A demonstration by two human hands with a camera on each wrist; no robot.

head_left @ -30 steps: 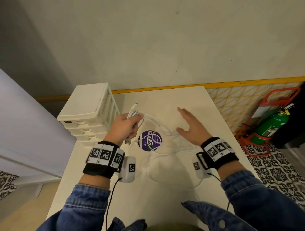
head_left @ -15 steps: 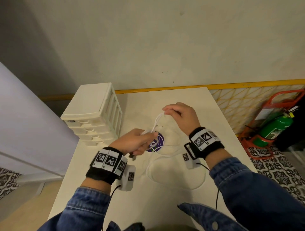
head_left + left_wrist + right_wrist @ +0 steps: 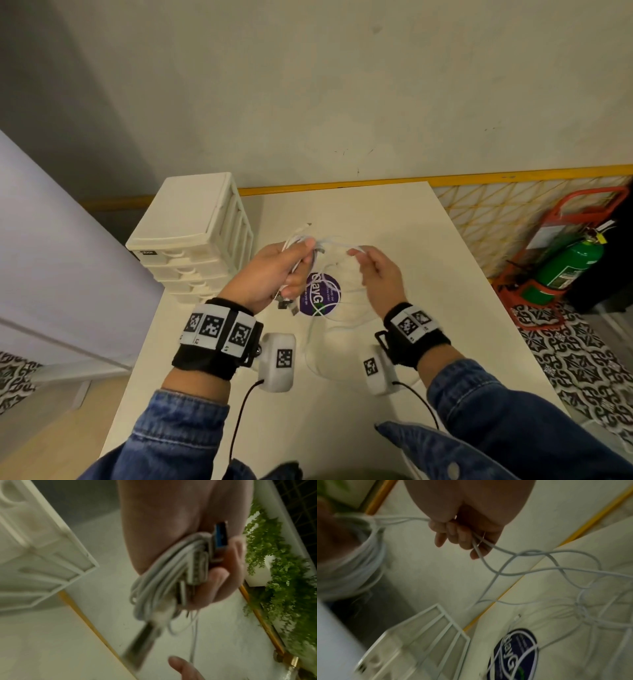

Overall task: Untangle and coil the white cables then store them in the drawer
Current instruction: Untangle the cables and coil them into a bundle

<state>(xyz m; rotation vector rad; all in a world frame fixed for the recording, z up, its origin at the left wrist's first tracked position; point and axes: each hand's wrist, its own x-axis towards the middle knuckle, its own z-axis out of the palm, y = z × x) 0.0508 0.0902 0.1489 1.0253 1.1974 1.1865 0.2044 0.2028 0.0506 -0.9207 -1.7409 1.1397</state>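
A round purple sticker point(image 3: 320, 294) lay in the middle of the white table point(image 3: 445, 274); its letters looked like "dayG", and the small print was too blurry to read. A white drawer box point(image 3: 191, 236) stood at the table's back left corner, with a tiny dark label I could not read. A green fire extinguisher point(image 3: 567, 267) stood on the patterned floor past the right edge.

The left hand point(image 3: 274, 274) was curled tight round a bundle of white cables point(image 3: 298, 243), held up over the table. The right hand point(image 3: 376, 270) pinched one strand of them. Loose loops lay on the table near the front edge.

Only the left wrist view showed a blue plug point(image 3: 221, 536) in the bundle and green leaves point(image 3: 278, 561).
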